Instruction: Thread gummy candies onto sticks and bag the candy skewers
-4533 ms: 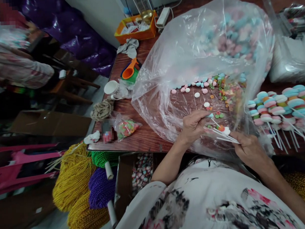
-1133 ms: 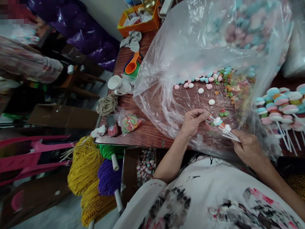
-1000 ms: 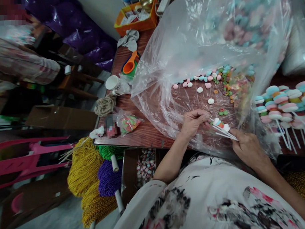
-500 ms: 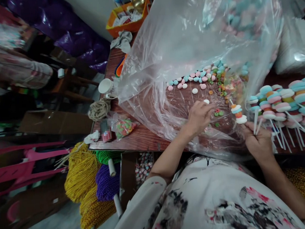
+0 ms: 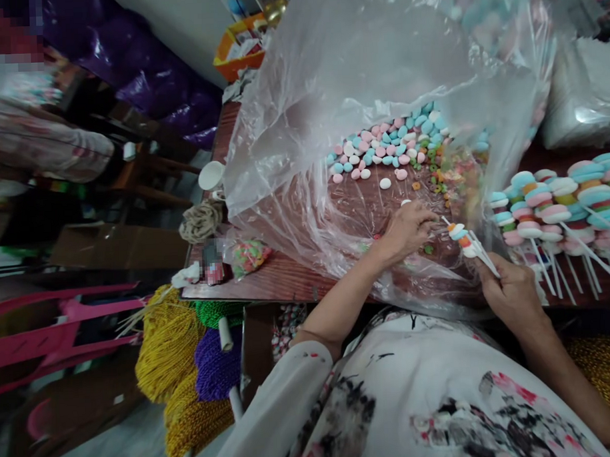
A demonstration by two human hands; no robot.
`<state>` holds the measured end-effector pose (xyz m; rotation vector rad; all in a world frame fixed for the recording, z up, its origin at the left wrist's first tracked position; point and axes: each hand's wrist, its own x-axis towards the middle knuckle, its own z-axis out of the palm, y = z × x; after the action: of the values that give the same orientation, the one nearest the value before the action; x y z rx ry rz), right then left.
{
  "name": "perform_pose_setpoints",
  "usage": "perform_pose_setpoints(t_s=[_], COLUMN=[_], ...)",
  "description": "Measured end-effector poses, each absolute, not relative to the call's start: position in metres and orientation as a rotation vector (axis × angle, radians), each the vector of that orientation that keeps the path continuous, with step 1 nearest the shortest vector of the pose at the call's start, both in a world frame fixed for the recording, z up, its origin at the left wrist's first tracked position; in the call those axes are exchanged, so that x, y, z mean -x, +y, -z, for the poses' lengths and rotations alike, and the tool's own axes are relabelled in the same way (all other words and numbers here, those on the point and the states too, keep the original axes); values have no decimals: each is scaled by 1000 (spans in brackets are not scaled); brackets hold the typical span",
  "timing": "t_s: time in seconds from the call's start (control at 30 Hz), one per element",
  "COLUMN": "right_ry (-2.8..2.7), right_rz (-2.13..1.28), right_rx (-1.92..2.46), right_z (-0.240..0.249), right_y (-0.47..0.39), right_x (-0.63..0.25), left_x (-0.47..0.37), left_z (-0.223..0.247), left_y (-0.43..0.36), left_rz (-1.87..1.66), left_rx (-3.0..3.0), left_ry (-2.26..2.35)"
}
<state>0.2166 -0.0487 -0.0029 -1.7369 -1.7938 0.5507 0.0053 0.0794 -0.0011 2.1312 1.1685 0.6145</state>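
My right hand (image 5: 512,291) grips a candy skewer (image 5: 461,240), strung with white, blue and orange pieces, its bare tip pointing up and left. Several white sticks (image 5: 485,257) stick out of the same hand. Close to the skewer's tip is my left hand (image 5: 408,230), fingers bent together; whatever they pinch, if anything, is hidden. A white round candy (image 5: 405,202) shows partly behind that hand. Beyond lie a pile of pink, blue and white candies (image 5: 377,142) and small coloured rings (image 5: 436,177), inside or on a large clear plastic bag (image 5: 293,162).
Finished-looking candy skewers (image 5: 554,206) lie in a heap at the right. On the table's left are a white cup (image 5: 212,176), a rope coil (image 5: 200,220) and a small bag of coloured candy (image 5: 250,256). Yellow cord bundles (image 5: 164,347) hang below; a person's sleeve (image 5: 46,141) is at far left.
My left hand has moved slightly right, covering the loose green and red rings. My right hand has tilted the skewer leftward, bringing its tip close to the left fingers.
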Motion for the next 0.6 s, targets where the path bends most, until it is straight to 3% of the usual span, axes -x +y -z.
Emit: perform_pose_setpoints(t_s=[0.13, 0.33, 0.6], right_ry=[-1797, -2026, -1948], right_rz=[-468, -397, -279], right_rx=[1754, 1801, 1793], right_z=[3, 13, 8], right_y=[-49, -50, -51], right_x=[-218, -216, -220], left_x=[10, 14, -1], left_z=[1, -11, -15], left_y=[81, 68, 60], left_rz=[-823, -327, -204], left_rx=[-1872, -2183, -2502], left_ry=[1233, 1367, 1377])
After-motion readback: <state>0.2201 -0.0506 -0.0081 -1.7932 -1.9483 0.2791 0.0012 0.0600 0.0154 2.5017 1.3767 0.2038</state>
